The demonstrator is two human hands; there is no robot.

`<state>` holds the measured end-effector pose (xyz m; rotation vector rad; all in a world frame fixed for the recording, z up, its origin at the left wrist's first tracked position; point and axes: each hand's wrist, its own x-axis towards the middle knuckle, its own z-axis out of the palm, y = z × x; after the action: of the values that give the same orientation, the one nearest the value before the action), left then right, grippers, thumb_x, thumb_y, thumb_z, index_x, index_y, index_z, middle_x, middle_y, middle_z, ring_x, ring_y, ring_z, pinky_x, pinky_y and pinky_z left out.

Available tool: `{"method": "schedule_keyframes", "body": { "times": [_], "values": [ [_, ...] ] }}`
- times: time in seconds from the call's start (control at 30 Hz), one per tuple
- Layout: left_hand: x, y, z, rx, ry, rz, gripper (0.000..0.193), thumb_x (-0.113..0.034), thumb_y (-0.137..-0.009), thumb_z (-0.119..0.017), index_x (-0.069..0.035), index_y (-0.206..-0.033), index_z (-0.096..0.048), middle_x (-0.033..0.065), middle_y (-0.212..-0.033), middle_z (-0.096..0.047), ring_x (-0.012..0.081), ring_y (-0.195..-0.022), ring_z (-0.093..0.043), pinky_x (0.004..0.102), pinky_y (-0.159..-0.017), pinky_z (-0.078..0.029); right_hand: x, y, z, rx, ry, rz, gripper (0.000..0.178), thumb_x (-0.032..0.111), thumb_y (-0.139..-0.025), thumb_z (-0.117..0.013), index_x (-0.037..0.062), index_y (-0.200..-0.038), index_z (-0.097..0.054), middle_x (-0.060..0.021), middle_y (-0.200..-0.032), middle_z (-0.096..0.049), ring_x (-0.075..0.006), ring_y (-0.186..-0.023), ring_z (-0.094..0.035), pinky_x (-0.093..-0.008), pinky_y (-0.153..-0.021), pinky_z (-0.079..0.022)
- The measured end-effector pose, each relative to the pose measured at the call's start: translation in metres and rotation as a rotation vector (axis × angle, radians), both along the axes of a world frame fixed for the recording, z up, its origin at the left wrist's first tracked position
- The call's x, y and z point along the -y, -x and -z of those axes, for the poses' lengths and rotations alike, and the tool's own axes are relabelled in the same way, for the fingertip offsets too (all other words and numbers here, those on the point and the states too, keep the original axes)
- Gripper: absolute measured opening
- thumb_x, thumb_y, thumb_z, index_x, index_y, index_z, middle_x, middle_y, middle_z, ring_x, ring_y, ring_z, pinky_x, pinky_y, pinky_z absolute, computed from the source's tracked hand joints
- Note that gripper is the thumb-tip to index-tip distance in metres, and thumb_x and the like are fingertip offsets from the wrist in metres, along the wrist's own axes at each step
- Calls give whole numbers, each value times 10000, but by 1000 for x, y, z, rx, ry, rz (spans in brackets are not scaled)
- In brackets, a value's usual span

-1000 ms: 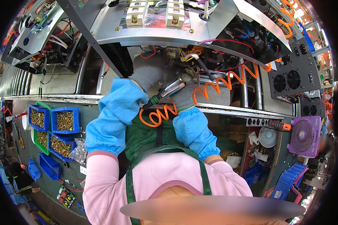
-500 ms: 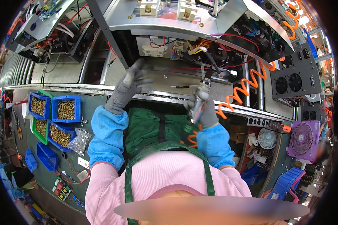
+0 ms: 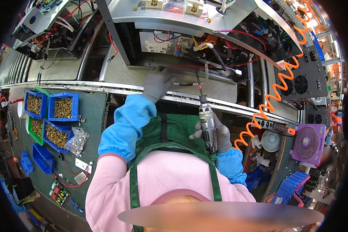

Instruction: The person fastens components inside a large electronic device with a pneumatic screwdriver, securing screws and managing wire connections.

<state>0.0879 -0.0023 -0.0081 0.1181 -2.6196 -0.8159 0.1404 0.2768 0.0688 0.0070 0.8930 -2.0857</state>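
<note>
Screwdriver (a powered one) is gripped upright in the closed right hand — its bit aimed up at the open chassis, where the loosely curled left hand is pressed.

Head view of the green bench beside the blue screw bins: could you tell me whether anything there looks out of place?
Mostly tidy. One clear plastic bag of screws lies crumpled outside the blue bins of brass screws, and two small metal plates with a red wire lie loose on the green bench mat.
</note>
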Motion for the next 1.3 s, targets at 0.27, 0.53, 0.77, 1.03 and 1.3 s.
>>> {"method": "schedule_keyframes", "body": {
  "times": [0.27,0.53,0.77,1.03,1.3],
  "values": [
    [-12,16,12,236,218,-106,330,-214,-792,-629,-139,-1112,-597,151,-1052,-616,354,-892,-621,464,-726,-513,9,-14,-11,-49,-190,-145,1224,435,-575,-776,173,-1510,-30,-137,-842,-551,-200,-580,-593,-346,-600,-562],
    [3,4,15,154,-186,-224,223,-164,-852,-602,-109,-1068,-610,136,-914,-666,300,-823,-650,413,-713,-533,14,-14,-9,-219,-318,-173,1196,321,-579,-747,165,-1511,-15,-138,-836,-541,-189,-571,-584,-318,-538,-528],
    [6,-11,7,70,-1904,-22,139,-92,-943,-555,28,-1000,-597,81,-933,-608,142,-793,-605,218,-681,-540,27,-15,-12,-314,-432,-251,1065,51,-627,-643,155,-1512,-59,-127,-944,-524,-173,-662,-557,-314,-545,-527],
    [-14,-16,-31,132,-1858,-60,206,-185,-992,-487,-27,-998,-618,49,-858,-628,108,-750,-577,230,-664,-490,31,-16,-8,-342,-492,-272,1063,89,-604,-649,146,-1511,-97,-122,-1026,-504,-167,-736,-543,-302,-545,-541],
    [-15,-13,-25,86,-1849,-90,210,-225,-972,-531,-31,-964,-608,21,-813,-600,87,-702,-546,191,-615,-477,25,-14,-5,-348,-429,-269,1029,119,-655,-634,155,-1509,-63,-125,-882,-544,-165,-556,-550,-302,-511,-496]
  ]
}}
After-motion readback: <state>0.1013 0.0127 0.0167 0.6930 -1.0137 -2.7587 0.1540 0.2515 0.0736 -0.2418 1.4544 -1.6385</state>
